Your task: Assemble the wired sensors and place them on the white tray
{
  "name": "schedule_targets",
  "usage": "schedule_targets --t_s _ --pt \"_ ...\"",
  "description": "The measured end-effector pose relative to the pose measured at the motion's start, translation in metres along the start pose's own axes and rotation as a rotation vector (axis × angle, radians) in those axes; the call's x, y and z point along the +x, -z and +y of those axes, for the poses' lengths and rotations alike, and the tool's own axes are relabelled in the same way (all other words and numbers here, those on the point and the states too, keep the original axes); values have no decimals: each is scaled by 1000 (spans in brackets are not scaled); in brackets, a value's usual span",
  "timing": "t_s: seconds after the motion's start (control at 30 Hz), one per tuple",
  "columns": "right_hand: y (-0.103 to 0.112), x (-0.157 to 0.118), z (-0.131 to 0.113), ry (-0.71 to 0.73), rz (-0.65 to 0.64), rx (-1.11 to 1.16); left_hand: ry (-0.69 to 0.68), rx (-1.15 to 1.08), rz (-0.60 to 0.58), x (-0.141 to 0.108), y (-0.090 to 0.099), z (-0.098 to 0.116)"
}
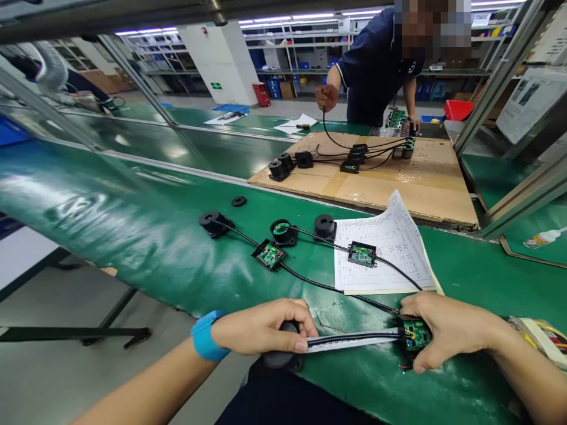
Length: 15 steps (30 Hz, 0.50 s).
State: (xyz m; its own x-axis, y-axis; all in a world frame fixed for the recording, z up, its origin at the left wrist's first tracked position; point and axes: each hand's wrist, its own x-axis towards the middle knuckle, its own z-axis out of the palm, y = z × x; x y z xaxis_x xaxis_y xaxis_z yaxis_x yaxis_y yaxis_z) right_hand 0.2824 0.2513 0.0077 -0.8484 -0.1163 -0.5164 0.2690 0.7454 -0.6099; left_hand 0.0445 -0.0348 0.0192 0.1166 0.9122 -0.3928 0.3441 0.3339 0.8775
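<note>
My left hand (pixel 274 330), with a blue wristband, is closed on one end of a white strip (pixel 358 341) and the black cable (pixel 345 337) along it; a round black part (pixel 277 359) is under the hand. At the strip's other end my right hand (pixel 436 330) grips a black housing with a green circuit board (pixel 415 335). Farther back lie two more open housings with boards, one on the green mat (pixel 269 254), the other (pixel 362 254) on a printed sheet (pixel 398 236). Black cables join them to round black parts (pixel 215 224) (pixel 282 232).
A person (pixel 376 65) stands across the bench, holding a cable over a cardboard sheet (pixel 425 183) with black boxes and cables. A black ring (pixel 238 201) and another round part (pixel 325 226) lie on the mat. Coloured wires (pixel 551 339) are at the right edge.
</note>
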Motion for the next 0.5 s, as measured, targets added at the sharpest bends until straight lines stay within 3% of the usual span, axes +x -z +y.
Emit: schedule_targets --t_s 0.4,0.5 --pt "3 -1 -6 0 1 12 -19 16 22 -1 -2 1" --pt "2 -4 -9 -28 27 9 -5 82 99 -7 -12 4"
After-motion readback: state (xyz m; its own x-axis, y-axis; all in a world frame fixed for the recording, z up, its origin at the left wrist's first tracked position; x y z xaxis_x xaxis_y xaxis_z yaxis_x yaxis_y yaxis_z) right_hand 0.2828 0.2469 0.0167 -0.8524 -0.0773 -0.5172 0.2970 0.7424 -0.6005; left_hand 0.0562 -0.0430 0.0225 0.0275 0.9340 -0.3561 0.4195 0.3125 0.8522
